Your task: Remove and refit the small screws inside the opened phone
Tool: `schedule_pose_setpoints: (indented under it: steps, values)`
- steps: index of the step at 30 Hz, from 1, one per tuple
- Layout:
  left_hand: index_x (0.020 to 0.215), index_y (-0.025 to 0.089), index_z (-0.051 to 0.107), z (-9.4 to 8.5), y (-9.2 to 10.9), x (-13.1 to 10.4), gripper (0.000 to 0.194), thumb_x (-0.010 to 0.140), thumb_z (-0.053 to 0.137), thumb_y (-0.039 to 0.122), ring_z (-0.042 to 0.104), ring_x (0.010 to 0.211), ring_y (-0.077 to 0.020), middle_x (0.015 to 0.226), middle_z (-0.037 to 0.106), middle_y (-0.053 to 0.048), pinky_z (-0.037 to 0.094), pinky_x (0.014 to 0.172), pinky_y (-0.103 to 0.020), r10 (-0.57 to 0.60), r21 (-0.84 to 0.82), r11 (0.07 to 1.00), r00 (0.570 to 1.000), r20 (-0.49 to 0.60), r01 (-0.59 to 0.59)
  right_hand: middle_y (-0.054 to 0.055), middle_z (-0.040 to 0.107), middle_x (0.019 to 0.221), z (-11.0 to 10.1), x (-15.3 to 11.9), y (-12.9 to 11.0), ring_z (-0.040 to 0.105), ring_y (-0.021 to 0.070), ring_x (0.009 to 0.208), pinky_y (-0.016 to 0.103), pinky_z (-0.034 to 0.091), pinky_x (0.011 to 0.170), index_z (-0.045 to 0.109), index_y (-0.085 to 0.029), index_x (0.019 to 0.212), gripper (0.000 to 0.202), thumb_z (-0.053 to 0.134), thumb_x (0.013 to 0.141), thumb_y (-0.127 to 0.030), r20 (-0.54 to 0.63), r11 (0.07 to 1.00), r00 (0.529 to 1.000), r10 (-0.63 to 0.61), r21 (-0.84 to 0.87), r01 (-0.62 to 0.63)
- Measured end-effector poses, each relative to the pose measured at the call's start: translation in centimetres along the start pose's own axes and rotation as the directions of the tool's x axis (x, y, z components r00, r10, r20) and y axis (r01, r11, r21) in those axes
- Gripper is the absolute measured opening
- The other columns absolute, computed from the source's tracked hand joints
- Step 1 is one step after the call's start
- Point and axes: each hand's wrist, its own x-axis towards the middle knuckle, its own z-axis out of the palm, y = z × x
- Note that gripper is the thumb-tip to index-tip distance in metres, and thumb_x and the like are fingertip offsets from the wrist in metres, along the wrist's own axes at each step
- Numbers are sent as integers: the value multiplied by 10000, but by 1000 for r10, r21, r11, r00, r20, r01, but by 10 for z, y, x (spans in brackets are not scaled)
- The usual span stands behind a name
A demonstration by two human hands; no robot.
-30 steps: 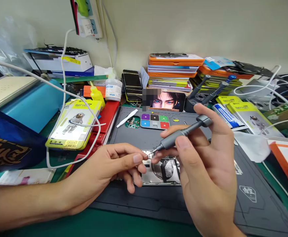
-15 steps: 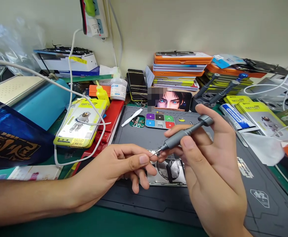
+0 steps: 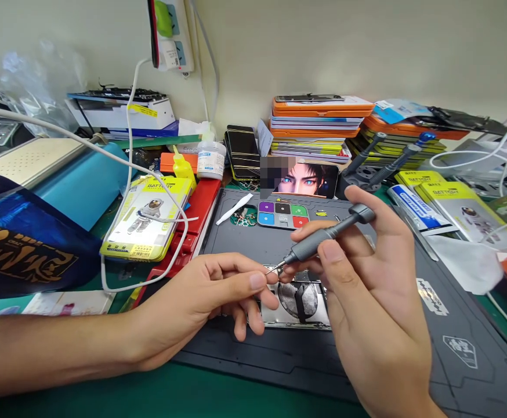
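Observation:
My right hand (image 3: pixel 366 290) grips a grey precision screwdriver (image 3: pixel 318 242), its index finger bent over the end cap and its thumb on the knurled handle. The thin bit points left and down to the fingertips of my left hand (image 3: pixel 231 293). Thumb and index finger of that hand pinch together at the bit's tip; whatever lies between them is too small to make out. Below and behind the hands lies an opened phone (image 3: pixel 317 313) with a round coil on its silvery inside, partly covered by my fingers.
A dark grey work mat (image 3: pixel 271 354) carries a white pry tool (image 3: pixel 235 209), a green circuit board (image 3: pixel 245 217) and a coloured tile pad (image 3: pixel 283 215). Behind stands a lit phone screen (image 3: pixel 310 179). Yellow battery packs (image 3: pixel 144 217) and a looping white cable (image 3: pixel 186 232) lie left.
The view has shifted slightly, so the background sits a little further right and lower at the left. Both hands and the screwdriver keep nearly the same pose.

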Motion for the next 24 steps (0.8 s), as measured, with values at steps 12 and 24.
schedule_pose_setpoints:
  steps: [12, 24]
  values:
    - [973, 144, 829, 0, 1, 0, 159, 907, 907, 265, 728, 667, -85, 919, 842, -67, 561, 604, -148, -24, -51, 998, 1000, -7, 23, 69, 732, 1017, 1, -1, -6, 742, 235, 831, 347, 673, 605, 462, -308, 1495, 451, 521, 1062, -199, -7, 998, 1000, 21, 51, -21]
    - [960, 144, 824, -1, 0, -1, 155, 920, 895, 276, 731, 651, -79, 939, 852, -69, 552, 581, -138, -18, -29, 999, 1000, 4, 18, 64, 736, 1021, -1, -1, -5, 759, 234, 840, 357, 697, 633, 462, -329, 1504, 431, 522, 1085, -247, 44, 999, 998, 36, 21, -37]
